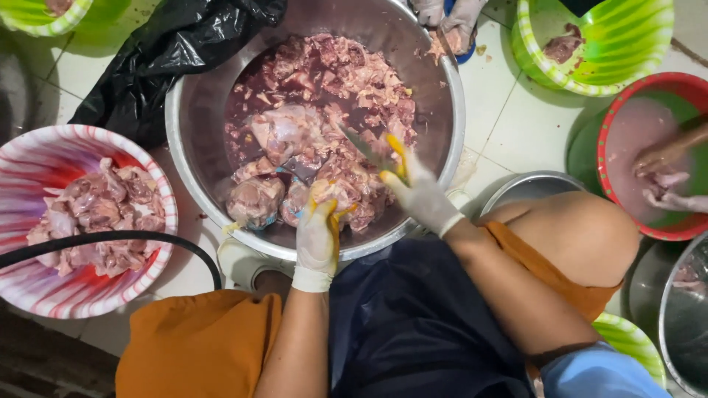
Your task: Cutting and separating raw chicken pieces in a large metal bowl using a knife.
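Note:
A big steel basin point(193, 118) on the tiled floor holds raw chicken pieces point(324, 96) in reddish liquid. My left hand point(318, 228), in a white glove stained yellow, grips a chicken piece point(333, 193) at the basin's near side. My right hand point(414, 188), also gloved, holds a knife point(369, 147) whose blade points left over the meat, just right of that piece.
A red-and-white bowl point(158, 191) of meat sits at the left, crossed by a black hose point(103, 237). A black plastic bag point(169, 51) lies behind it. Green bowls point(627, 66), a red-rimmed bowl point(612, 133) and steel bowls point(516, 188) stand at the right. Other people's gloved hands point(450, 18) work nearby.

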